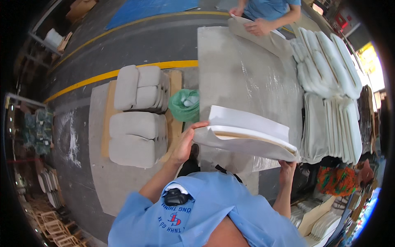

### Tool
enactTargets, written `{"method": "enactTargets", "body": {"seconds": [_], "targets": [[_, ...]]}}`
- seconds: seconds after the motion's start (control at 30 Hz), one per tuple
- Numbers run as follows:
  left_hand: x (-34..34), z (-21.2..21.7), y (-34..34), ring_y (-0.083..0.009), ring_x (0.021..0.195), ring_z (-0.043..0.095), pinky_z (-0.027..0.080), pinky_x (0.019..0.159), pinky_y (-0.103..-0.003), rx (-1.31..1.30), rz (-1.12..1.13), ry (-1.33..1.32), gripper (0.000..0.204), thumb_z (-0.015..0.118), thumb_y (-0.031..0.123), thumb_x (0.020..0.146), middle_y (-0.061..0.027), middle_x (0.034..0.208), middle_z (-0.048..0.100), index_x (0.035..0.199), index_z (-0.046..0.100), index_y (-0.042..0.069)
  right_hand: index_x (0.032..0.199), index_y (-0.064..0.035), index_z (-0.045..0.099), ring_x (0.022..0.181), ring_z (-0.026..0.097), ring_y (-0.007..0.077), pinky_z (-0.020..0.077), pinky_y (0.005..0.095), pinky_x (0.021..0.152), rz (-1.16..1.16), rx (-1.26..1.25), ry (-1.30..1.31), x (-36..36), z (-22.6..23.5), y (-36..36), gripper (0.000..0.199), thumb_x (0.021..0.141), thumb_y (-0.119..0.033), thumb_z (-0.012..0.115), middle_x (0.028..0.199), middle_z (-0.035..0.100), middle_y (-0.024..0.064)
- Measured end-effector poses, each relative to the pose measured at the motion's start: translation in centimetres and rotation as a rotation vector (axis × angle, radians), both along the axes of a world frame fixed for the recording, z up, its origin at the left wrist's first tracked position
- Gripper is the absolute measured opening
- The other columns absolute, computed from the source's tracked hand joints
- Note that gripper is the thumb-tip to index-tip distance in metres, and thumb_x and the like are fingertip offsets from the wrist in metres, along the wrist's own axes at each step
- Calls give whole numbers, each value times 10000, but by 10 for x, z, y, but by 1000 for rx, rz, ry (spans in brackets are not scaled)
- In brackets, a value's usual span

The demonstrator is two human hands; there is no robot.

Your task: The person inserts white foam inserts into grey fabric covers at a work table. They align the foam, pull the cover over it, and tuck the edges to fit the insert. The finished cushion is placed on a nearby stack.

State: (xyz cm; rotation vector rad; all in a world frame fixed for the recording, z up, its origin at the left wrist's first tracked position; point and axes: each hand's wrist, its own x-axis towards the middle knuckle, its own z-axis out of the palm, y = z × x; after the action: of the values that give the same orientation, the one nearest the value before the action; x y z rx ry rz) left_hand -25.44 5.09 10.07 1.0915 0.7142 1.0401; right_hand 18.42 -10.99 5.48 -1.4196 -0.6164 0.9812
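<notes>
Raised over the near edge of the worktable [230, 74] is a curved chair cushion pad [247, 145] with a grey fabric cover. Its upper side gapes, showing white foam and a thin tan board edge, and a white flap [249, 121] stands up behind. My left hand [185, 144] grips the pad's left end, thumb along the top corner. At the lower right corner, my right hand [286, 169] holds the other end from below; its fingertips are partly hidden by the fabric.
Grey cushions [138, 127] stand stacked on boards at the left, beside a green plastic bag [184, 108]. White wrapped pads [325, 61] and upright grey pads [331, 127] line the right side. Across the table a co-worker [267, 16] handles another grey piece [263, 37].
</notes>
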Motion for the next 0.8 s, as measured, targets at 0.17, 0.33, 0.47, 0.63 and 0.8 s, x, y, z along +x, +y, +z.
{"method": "enactTargets", "body": {"seconds": [0.17,0.33,0.47,0.63,0.8], "targets": [[10,-56,-14,-282,1445,447,299,1236,-457,-68,147,67,525,360,382,1137,-169,1518,514,1474,474,-4,1345,-72,612,1267,630,251,577,418,1036,-38,-154,78,9,-48,17,528,872,146,695,1365,632,67],[12,-51,-46,-252,1410,474,355,1205,-426,-277,237,46,528,386,392,1133,-151,1474,518,1505,418,19,1459,-133,539,1390,519,243,430,403,1177,211,14,-252,6,-13,19,773,781,129,800,1483,545,58],[1,-50,-61,-259,1427,465,358,1210,-421,-261,285,91,535,385,403,1133,-147,1514,494,1526,402,40,1470,-168,534,1472,423,270,356,416,1221,221,156,-200,-7,13,11,804,766,53,854,1551,473,91],[-6,-64,-63,-257,1405,486,359,1214,-418,-308,372,4,543,407,406,1131,-150,1495,507,1521,405,29,1488,-152,542,1535,317,317,268,458,1241,253,239,-128,-9,29,1,611,976,-466,655,1620,399,151],[-20,-79,-65,-255,1415,482,356,1219,-439,-380,439,15,532,449,390,1121,-148,1483,515,1525,413,46,1427,-64,594,1461,436,297,321,447,1210,160,207,-6,-26,11,16,600,1011,-496,590,1595,446,171]]}}
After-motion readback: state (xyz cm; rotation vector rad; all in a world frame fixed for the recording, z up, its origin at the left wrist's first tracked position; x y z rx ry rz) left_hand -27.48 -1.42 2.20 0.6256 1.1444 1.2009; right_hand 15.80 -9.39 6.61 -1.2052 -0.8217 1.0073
